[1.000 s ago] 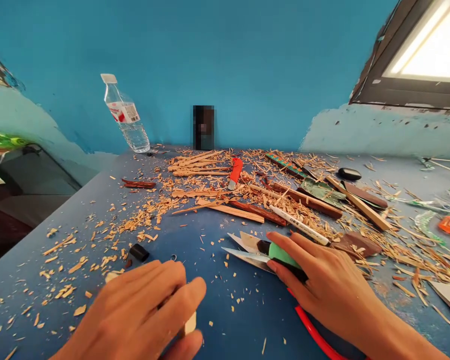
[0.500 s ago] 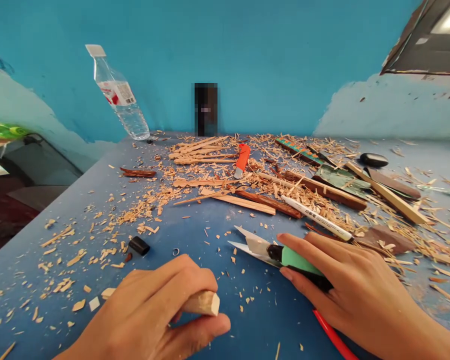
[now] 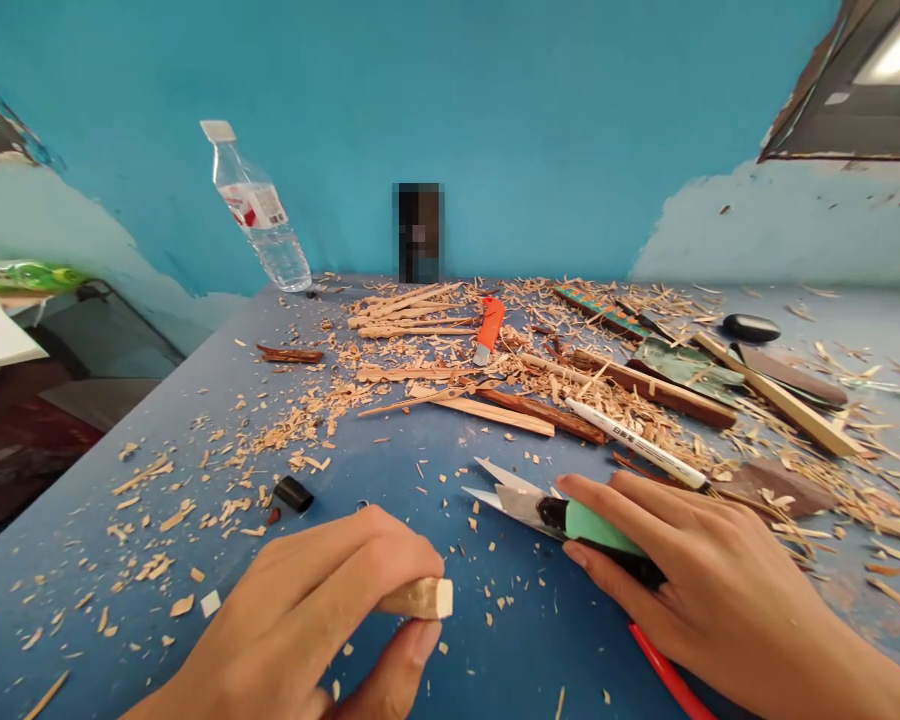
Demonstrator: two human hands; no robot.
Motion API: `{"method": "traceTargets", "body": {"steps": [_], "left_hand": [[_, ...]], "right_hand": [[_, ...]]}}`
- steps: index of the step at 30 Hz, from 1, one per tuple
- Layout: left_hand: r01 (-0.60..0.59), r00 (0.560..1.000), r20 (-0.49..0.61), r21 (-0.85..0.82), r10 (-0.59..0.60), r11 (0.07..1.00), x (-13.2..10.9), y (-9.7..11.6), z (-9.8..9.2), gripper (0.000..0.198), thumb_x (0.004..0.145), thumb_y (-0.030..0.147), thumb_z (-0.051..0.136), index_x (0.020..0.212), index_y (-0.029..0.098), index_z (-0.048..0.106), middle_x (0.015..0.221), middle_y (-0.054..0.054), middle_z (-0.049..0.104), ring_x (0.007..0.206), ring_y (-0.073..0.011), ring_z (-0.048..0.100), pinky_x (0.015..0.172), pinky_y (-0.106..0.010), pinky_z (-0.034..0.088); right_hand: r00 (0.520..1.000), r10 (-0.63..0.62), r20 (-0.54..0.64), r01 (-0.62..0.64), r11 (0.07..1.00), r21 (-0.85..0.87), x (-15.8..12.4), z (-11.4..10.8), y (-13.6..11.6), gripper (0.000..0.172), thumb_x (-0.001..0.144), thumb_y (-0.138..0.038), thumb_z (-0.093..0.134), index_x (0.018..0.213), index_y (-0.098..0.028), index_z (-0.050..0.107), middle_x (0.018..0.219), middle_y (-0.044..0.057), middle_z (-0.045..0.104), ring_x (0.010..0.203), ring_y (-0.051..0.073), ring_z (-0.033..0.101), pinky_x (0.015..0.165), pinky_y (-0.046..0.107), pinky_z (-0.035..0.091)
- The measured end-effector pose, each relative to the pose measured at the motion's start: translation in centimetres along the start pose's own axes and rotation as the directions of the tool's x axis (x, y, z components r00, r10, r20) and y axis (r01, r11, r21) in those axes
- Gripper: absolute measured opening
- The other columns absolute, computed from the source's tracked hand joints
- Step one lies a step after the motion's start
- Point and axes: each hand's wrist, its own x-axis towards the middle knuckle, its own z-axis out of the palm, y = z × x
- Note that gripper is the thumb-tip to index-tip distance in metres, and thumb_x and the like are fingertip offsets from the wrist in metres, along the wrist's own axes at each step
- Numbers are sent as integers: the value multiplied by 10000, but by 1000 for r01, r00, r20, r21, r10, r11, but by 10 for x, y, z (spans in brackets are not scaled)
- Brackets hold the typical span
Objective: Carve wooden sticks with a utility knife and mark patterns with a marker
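Left hand [image 3: 322,620] pinches a wood stick [image 3: 420,598]; right hand [image 3: 690,580] closes around the knife [image 3: 562,515]. Best carve away from those fingers.

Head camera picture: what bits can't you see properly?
- Wood stick, head view: only its tip shows; the left hand wraps the rest.
- Knife: the right hand covers most of the green handle.
- Red strip: runs under the right wrist and off the bottom edge.
- Dark thing by the wall: blurred out.
- Bottle label: too small to read.
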Motion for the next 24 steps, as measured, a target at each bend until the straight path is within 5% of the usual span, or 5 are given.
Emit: {"method": "traceTargets", "body": {"steps": [8, 18, 24], "left_hand": [[-71, 997, -4, -7, 71, 997, 3, -2, -10, 118, 930, 129, 628, 990, 224, 667, 901, 47, 717, 802, -30, 672, 818, -103, 508], [-109, 993, 47, -1, 109, 994, 6, -3, -10, 83, 926, 179, 669, 917, 228, 602, 783, 51, 702, 623, -65, 636, 610, -178, 498], [-193, 977, 92, -28, 195, 981, 6, -7, -13, 72, 965, 161, 652, 923, 218, 642, 812, 40, 711, 671, -89, 650, 668, -218, 502]], "right_hand": [[1000, -13, -27, 12, 1000, -24, 2, 2, 0, 347, 1067, -439, 456, 1349, -264, 557, 840, -5, 647, 645, 208, 697, 542, 361, 456], [1000, -22, 7, 22, 999, -23, -1, 3, 2, 363, 1060, -455, 476, 1372, -282, 539, 857, -11, 631, 665, 210, 691, 540, 358, 413], [999, -35, -9, 35, 999, -25, -1, 2, 1, 352, 1063, -447, 467, 1358, -272, 546, 827, -12, 614, 635, 207, 669, 542, 358, 407]]}}
